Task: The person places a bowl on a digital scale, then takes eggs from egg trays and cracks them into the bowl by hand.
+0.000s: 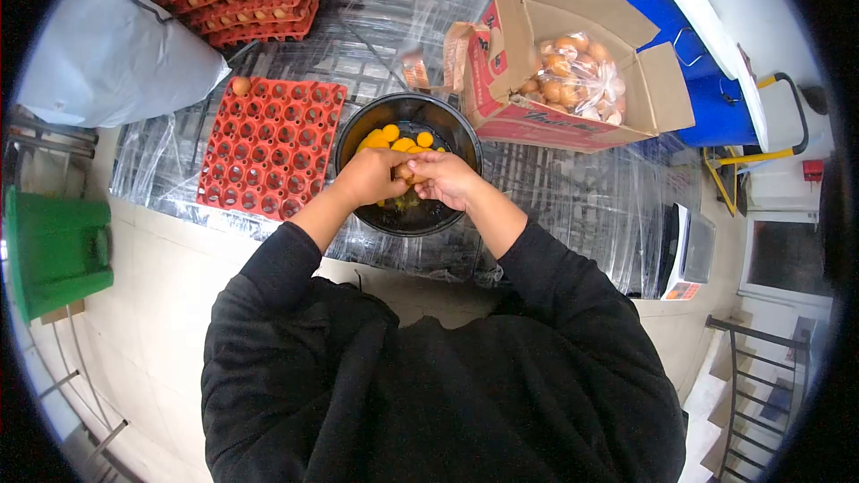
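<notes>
My left hand and my right hand meet over a black bowl. Between their fingertips is a brown egg, mostly covered by the fingers, so whether its shell is whole cannot be made out. Both hands have their fingers closed on it. Several yellow yolks lie in the bowl, most of them on its far side. Left of the bowl is a red egg tray with a single brown egg in its far left corner.
Stacked red trays of eggs stand at the back left. An open cardboard box with bagged brown eggs is right of the bowl. Plastic wrap covers the table. A green bin stands on the floor at left.
</notes>
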The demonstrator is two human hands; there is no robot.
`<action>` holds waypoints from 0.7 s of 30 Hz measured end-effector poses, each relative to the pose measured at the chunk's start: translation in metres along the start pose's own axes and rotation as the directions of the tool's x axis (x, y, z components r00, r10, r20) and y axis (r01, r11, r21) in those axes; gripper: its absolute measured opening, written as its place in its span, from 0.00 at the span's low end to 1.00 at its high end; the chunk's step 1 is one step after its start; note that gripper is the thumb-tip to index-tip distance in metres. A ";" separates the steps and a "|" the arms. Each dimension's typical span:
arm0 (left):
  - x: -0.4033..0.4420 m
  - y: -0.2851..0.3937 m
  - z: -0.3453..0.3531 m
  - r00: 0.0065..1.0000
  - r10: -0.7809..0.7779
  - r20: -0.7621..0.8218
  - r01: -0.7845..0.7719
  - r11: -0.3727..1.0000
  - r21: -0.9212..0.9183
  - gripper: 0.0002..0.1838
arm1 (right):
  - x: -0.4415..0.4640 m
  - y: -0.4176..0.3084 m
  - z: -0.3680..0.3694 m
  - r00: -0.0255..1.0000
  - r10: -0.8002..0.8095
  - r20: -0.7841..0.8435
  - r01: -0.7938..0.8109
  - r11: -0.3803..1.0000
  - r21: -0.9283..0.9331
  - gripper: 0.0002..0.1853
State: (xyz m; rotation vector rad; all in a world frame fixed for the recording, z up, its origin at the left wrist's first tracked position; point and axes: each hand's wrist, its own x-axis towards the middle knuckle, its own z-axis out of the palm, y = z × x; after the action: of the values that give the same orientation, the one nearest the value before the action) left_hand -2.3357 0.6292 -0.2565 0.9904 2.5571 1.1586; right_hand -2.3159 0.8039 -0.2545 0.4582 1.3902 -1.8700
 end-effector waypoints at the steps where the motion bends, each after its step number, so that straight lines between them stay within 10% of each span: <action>1: 0.000 -0.001 0.000 0.999 -0.018 0.027 0.018 1.000 0.009 0.22 | 0.000 -0.001 -0.001 1.000 0.014 -0.004 -0.014 1.000 -0.027 0.12; 11: 0.003 -0.003 -0.015 0.992 -0.062 0.112 0.053 0.995 0.086 0.20 | 0.003 -0.010 0.004 0.987 -0.120 -0.110 0.055 0.882 -0.468 0.21; 21: 0.001 0.029 -0.053 0.974 -0.061 -0.219 0.010 0.974 -0.227 0.24 | -0.020 -0.052 0.032 0.991 -0.120 0.055 0.123 0.991 -0.057 0.15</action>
State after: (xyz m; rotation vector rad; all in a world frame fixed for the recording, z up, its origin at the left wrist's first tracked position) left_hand -2.3430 0.6113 -0.1998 0.7979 2.5182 1.5904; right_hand -2.3367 0.7876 -0.1958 0.2987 1.4646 -1.9169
